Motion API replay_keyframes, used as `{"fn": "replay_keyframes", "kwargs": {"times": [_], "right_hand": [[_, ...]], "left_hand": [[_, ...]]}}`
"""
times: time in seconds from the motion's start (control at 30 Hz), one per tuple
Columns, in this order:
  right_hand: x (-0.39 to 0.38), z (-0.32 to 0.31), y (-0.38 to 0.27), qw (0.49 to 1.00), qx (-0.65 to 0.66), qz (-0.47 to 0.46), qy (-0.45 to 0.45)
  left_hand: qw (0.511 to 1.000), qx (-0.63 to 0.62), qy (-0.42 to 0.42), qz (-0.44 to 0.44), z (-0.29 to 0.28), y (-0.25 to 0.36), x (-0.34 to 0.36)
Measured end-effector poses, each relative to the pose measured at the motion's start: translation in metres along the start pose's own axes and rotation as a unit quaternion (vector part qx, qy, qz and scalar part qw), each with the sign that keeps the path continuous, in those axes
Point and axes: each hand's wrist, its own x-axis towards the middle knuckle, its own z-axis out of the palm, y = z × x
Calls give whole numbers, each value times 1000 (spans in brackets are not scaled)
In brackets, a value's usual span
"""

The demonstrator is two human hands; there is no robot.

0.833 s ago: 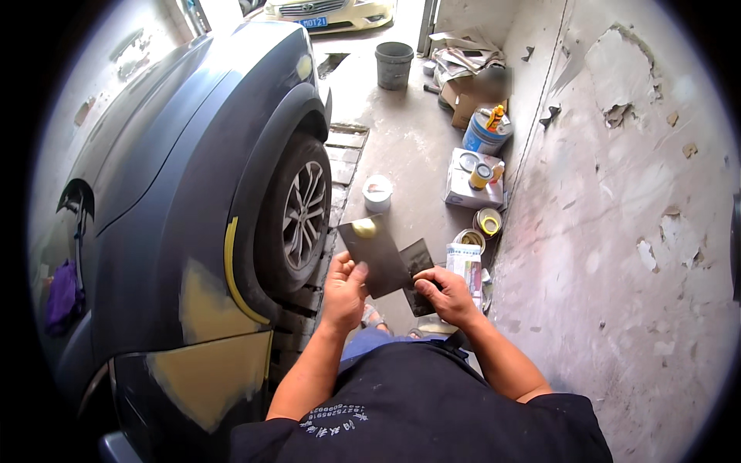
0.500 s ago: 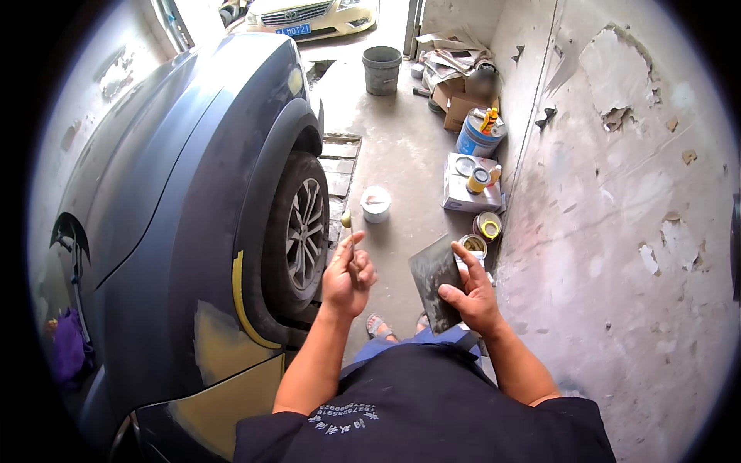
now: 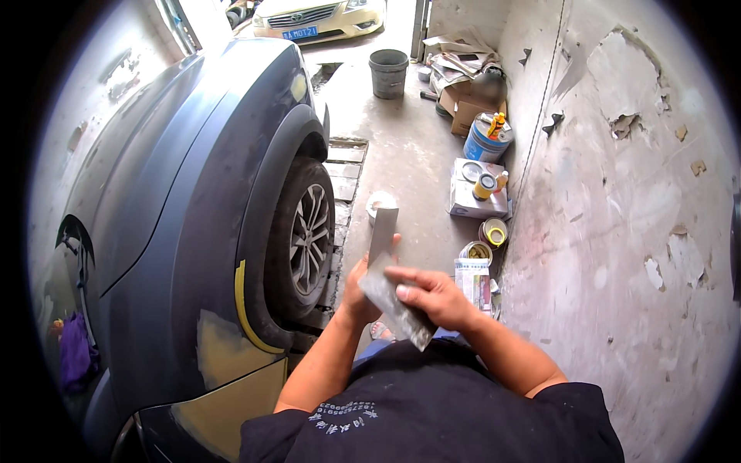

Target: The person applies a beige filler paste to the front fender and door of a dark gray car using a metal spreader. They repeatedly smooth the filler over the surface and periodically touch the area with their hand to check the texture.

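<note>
My left hand (image 3: 358, 295) is closed on a putty knife, partly hidden behind the board; its flat grey blade (image 3: 384, 233) points away from me. In my right hand (image 3: 438, 296) is a dark, smeared putty board (image 3: 397, 309), gripped between thumb and fingers and slanting down towards my shirt. The board's upper left end overlaps the knife's lower end; whether they touch I cannot tell. To my left stands a dark grey car (image 3: 193, 208) with beige filler patches (image 3: 224, 351) on its rear corner and yellow tape (image 3: 245, 312) along the wheel arch.
A white tub (image 3: 378, 201) stands on the floor beyond the knife. Along the right wall (image 3: 617, 231) are open tins (image 3: 492, 232), a white box (image 3: 467, 202), a blue-grey drum (image 3: 485, 139) and cardboard (image 3: 463, 112). A grey bucket (image 3: 388, 73) stands farther off, before a cream car (image 3: 320, 17).
My hands have come together in front of me. The knife has turned so its blade shows flat, and the board has swung left and tipped over.
</note>
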Motion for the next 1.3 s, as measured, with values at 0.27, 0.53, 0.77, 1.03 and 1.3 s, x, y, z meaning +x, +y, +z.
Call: {"fn": "replay_keyframes", "kwargs": {"times": [0.27, 0.53, 0.77, 1.03, 1.3], "right_hand": [[-4, -8, -10, 996, -59, -57, -21], [31, -51, -74, 989, -21, -130, 71], [7, -68, -29, 993, -48, -105, 11], [1, -79, -9, 997, 39, -65, -31], [41, -95, -63, 980, 69, -172, 69]], "left_hand": [[973, -102, -207, -25, -3, 9, 31], [995, 71, -38, 50, 14, -1, 28], [644, 652, 284, 282, 53, 1, 41], [629, 638, 288, 338, 79, 12, 36], [815, 437, 167, 341, 56, 12, 36]]}}
